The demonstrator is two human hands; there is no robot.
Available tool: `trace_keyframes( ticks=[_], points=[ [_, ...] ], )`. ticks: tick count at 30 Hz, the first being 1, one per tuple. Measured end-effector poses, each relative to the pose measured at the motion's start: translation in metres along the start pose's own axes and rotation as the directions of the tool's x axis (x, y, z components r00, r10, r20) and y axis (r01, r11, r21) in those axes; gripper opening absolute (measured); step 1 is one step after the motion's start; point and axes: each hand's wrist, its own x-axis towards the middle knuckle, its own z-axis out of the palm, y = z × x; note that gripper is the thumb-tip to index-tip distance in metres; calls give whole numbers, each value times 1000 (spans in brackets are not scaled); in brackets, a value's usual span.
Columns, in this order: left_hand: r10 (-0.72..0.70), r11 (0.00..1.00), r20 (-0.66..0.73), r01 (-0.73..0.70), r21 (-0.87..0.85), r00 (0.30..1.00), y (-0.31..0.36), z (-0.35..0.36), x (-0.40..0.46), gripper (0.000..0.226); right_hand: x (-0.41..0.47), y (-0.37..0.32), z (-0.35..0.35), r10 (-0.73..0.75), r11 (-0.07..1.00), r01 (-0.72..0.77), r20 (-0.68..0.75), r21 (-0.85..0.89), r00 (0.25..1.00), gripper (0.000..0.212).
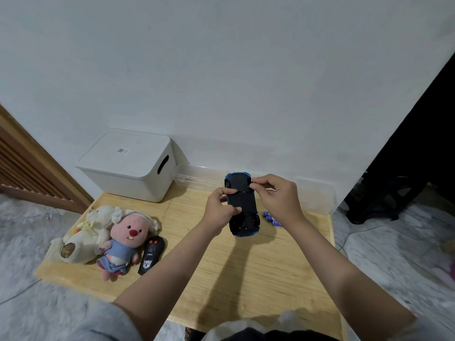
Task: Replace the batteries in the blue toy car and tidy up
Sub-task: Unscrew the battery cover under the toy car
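blue toy car (242,207) is lying belly-up above the wooden surface (246,267), both hands gripping it: left hand (219,209) at nine o'clock, right hand (275,195) pinching its three o'clock edge; blue batteries (270,217) just beside.

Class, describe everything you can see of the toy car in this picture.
The toy car is held upside down above the wooden table, its black, plastic-looking underside facing the camera and blue bodywork showing at both ends. Black wheels show at the near end. The left hand grips its left side; the right hand pinches at its right edge near the far end. Blue batteries lie beside it.
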Motion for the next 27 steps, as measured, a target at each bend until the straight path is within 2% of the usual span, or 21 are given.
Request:
trace_keyframes(
  ticks=[4, 8, 10, 16, 22, 27],
  points=[
    [3, 1000, 3, -3, 11, 1000, 1, 0, 0, 45, 1, -2, 1, 30, 1000, -30, -18, 8, 999, 7],
    [6, 1000, 7, -6, 6, 1000, 0, 0, 1, 45, 2, -2, 1, 59, 998, -58, -57, 16, 997, 16],
    [6, 1000, 14, -6, 6, 1000, -2, 0, 1, 45, 3, -2, 2, 61, 998, -59, -70, 30, 996, 12],
    [-5, 1000, 14, 5, -3, 1000, -4, 1, 3, 45, 0, -2, 1, 86, 990, -84, -18, 111, 996, 11],
    [-21, 1000, 12, 22, -13, 1000, -1, 0, 7, 44, 2, -1, -1, 45, 999, -45, 36, 8, 998, 17],
    [-2, 1000, 19, 2, -7, 1000, 2, 1, 8, 44, 5, -3, -3, 39, 999, -38, 43, -16, 998, 11]
  ],
)
